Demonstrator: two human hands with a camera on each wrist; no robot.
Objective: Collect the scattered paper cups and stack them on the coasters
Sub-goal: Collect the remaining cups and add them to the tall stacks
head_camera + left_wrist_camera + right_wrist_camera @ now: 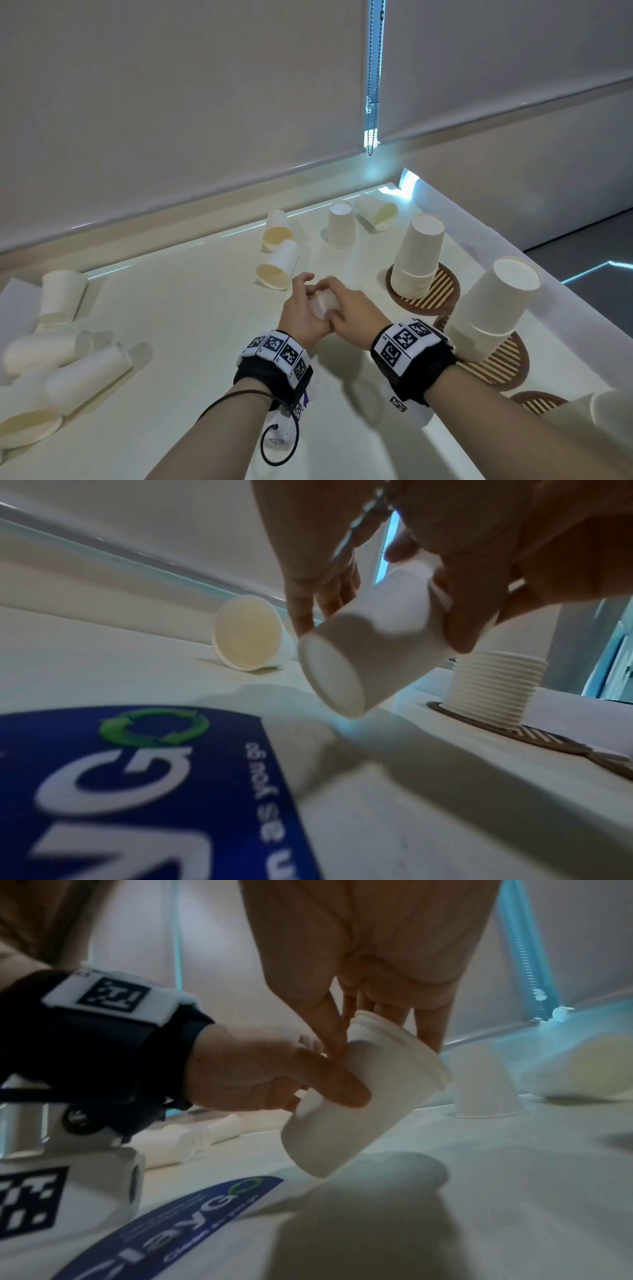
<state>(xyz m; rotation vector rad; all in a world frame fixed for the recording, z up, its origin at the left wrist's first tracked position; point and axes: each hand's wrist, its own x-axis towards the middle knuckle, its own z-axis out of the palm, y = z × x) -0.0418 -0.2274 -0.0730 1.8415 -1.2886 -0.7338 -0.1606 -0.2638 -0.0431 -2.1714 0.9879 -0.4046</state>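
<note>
Above the middle of the table [191, 308], both hands hold a small set of nested white paper cups [323, 303], tilted with the base toward me. My left hand [303, 310] grips the cup wall, its thumb [335, 1088] pressed on the side. At the rim end, the fingers [329, 1020] of my right hand [349, 305] curl round the cups [359, 1096]. In the left wrist view the cups' base [332, 677] faces the camera. An upside-down stack [416, 260] stands on a slatted round coaster [442, 294]. A second stack [493, 311] sits on the nearer coaster [503, 366].
Loose cups lie at the back: two on their sides [277, 265] [277, 228], one upturned [340, 224], one more lying [376, 212]. Several more lie at the left [60, 296] [89, 373]. A third coaster [537, 402] is at the near right. A window blind closes the far side.
</note>
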